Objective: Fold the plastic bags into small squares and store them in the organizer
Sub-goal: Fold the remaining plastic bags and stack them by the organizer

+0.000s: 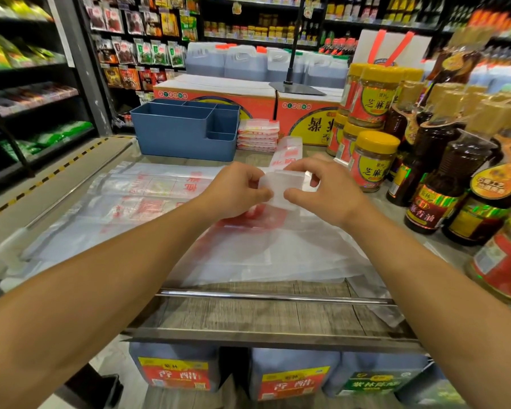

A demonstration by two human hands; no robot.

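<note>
Plastic bags [248, 249] lay loose across the near half of the table [248, 317], and you held one of them, folded to a narrow strip [281, 187], just above that pile. Your left hand [236, 190] and right hand [322, 190] were close together, each pinching an end of the fold between thumb and fingertips.

The film looked slick and springy, so I judged the fold could pop open if either pinch slackened before the next crease was pressed flat. The unfolded tail [288, 152] stood up beyond your hands; a tug there could drag it against the jars [372, 160] just to your right, which stood near the table's edge and close to your wrist. The loose sheets under your forearms could also slide toward you and off the front rail [272, 296].

Farther on, the blue organizer [183, 134] sat at the back left of the table. Its large compartment and the smaller ones showed no bags from this angle, though their floors were partly hidden. Just beside it to the right, a stack of folded squares [258, 134] rested on the table, not yet stored.
</note>
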